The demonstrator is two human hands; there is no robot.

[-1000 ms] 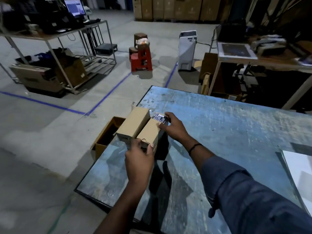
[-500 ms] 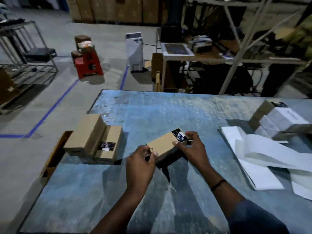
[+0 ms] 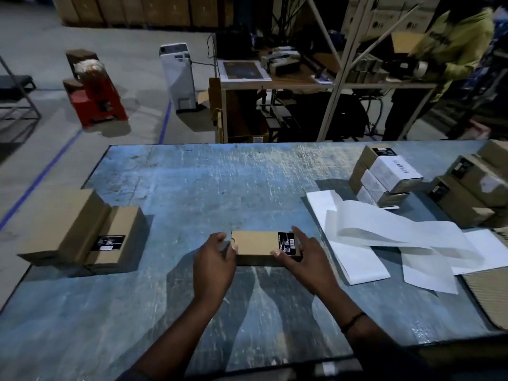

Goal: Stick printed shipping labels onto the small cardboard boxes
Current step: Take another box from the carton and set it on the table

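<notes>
A small cardboard box (image 3: 258, 243) with a black printed patch at its right end lies flat on the blue table (image 3: 192, 193), in front of me at the middle. My left hand (image 3: 214, 262) grips the box's left end. My right hand (image 3: 305, 257) holds the right end, thumb on the near edge and forefinger along the far corner. A strip of white label sheets (image 3: 384, 232) lies folded on the table to the right of the box.
Two brown boxes (image 3: 82, 232) sit side by side at the table's left edge. White-labelled boxes (image 3: 384, 174) are stacked at the back right, with more brown boxes (image 3: 467, 193) beyond them. A person in a yellow top (image 3: 453, 42) stands behind the far shelving.
Both hands carried the box from the left pile toward the table's middle and set it down flat. The camera view swung right, bringing the label sheets and right-hand stacks into sight.
</notes>
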